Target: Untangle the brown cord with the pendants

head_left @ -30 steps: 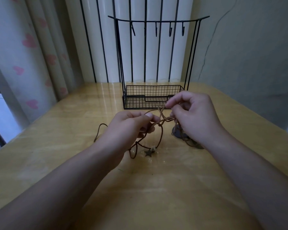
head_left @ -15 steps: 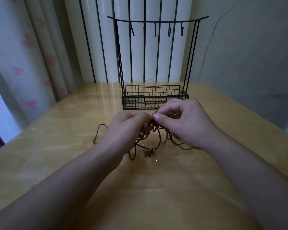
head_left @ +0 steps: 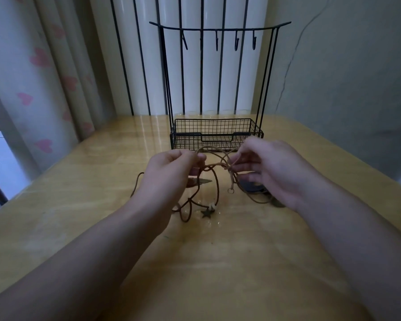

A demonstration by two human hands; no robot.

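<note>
A thin brown cord (head_left: 216, 181) hangs in loops between my two hands above the wooden table (head_left: 218, 262). My left hand (head_left: 169, 174) pinches one strand at its fingertips. My right hand (head_left: 273, 167) pinches the cord at a small knot (head_left: 227, 167). A star pendant (head_left: 207, 213) lies on the table below, with a small ring (head_left: 231, 191) hanging off a strand. A dark round pendant (head_left: 251, 186) sits half hidden under my right hand. A leaf-shaped pendant (head_left: 203, 181) shows beside my left hand.
A black wire rack (head_left: 215, 135) with a mesh basket and a hook bar (head_left: 218, 28) stands just behind my hands. Curtains with pink hearts (head_left: 42, 89) hang at the left. A grey wall (head_left: 345, 77) rises on the right.
My hands, close together half a second ago, have drawn apart sideways. The cord now arches in a wider loop between them, and the ring and leaf pendant have come into sight.
</note>
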